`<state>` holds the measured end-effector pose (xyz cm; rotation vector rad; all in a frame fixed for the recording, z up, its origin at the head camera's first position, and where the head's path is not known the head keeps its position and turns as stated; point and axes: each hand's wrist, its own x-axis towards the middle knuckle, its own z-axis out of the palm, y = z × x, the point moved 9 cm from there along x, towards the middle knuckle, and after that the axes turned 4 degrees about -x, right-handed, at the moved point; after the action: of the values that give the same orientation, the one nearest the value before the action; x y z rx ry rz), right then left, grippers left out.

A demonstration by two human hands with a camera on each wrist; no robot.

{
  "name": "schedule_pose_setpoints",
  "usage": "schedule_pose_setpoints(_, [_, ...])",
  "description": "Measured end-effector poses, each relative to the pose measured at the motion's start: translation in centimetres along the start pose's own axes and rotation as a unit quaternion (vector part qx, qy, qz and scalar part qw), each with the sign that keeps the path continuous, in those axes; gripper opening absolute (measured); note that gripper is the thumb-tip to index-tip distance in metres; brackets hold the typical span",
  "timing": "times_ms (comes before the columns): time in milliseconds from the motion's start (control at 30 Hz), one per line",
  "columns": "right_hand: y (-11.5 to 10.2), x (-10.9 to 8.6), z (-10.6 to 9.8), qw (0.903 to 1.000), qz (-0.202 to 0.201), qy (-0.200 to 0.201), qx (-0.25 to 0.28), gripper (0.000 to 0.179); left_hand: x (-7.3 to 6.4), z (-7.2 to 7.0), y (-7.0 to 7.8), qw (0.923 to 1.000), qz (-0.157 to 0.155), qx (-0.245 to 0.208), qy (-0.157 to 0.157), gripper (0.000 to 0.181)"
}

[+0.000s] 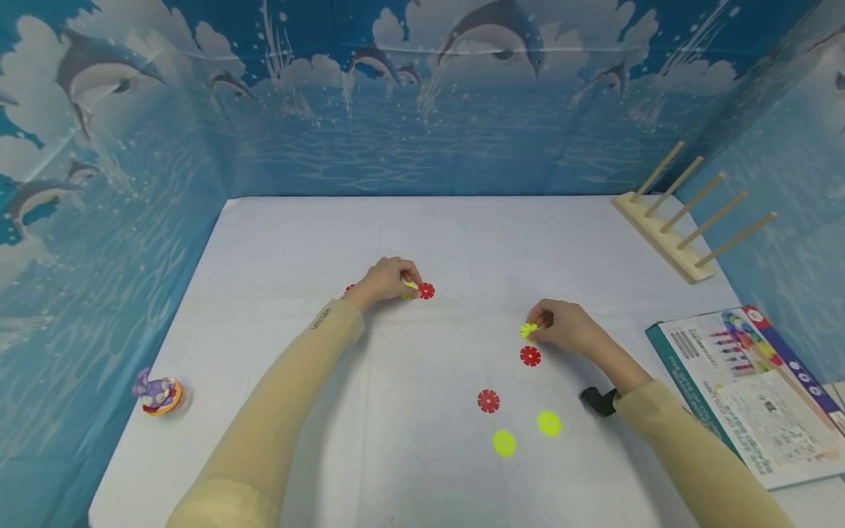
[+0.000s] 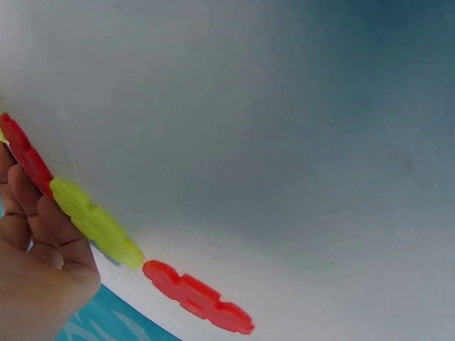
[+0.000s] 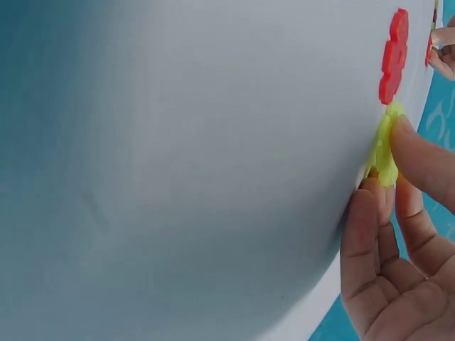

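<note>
Notched plastic snowflake discs in red and yellow lie on the white table. My left hand (image 1: 381, 281) pinches a red disc (image 1: 428, 291) at the right end of a row. Part of a yellow disc (image 1: 408, 294) shows between its thumb and finger. In the left wrist view, the row has a red disc (image 2: 199, 297), a yellow disc (image 2: 98, 226) and another red disc (image 2: 27, 158) behind the fingers. My right hand (image 1: 566, 326) pinches a yellow disc (image 1: 529, 331) by its edge. Just below it lies a loose red disc (image 1: 530, 356).
Nearer me lie a red disc (image 1: 488, 401) and two yellow discs, one left (image 1: 505, 443) and one right (image 1: 549, 423). A wooden peg stand (image 1: 673, 242) stands at the back right, a flat box (image 1: 739, 389) before it. A purple toy figure (image 1: 158, 394) sits at the left edge.
</note>
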<state>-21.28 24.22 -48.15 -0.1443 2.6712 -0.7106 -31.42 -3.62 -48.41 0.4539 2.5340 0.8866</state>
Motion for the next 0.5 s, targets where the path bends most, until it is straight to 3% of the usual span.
schedule_pose_setpoints(233, [-0.8, 0.3, -0.5, 0.9995, -0.021, -0.016, 0.015, 0.019, 0.2, 0.0, -0.1, 1.0000, 0.008, -0.002, -0.001, 0.016])
schedule_pose_setpoints(500, [-2.9, 1.9, -0.2, 0.9987, -0.038, -0.020, 0.027, 0.018, 0.1, 0.0, -0.1, 0.9999, 0.011, -0.008, -0.002, 0.015])
